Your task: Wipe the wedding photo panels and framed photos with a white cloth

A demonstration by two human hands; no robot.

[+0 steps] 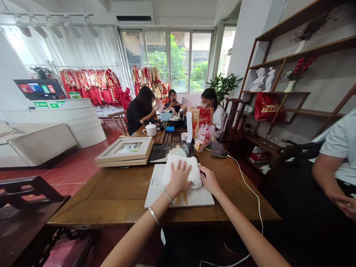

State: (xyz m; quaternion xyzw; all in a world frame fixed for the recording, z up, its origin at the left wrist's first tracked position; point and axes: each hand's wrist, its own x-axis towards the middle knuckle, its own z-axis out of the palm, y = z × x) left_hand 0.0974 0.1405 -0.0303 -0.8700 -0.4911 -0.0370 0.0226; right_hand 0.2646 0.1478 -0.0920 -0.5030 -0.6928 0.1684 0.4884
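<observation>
A folded white towel (178, 166) lies on a pale flat board (155, 196) with small printing at its left side and yellow-brown marks near its front. My left hand (180, 178) rests flat on top of the towel, fingers spread. At the towel's right edge, my right hand (209, 180) has its fingers curled against the cloth, pinching its side. A small dark spot shows between those fingers; I cannot tell what it is. The towel covers the middle of the board.
Stacked picture frames (125, 150) lie left of a dark decorated panel (161, 154). A phone (218, 151) with a white cable (251, 181) is at right. Beyond are a white teapot (150, 129), paper bag (202, 118) and seated people. Another person's arm (328, 178) is at right.
</observation>
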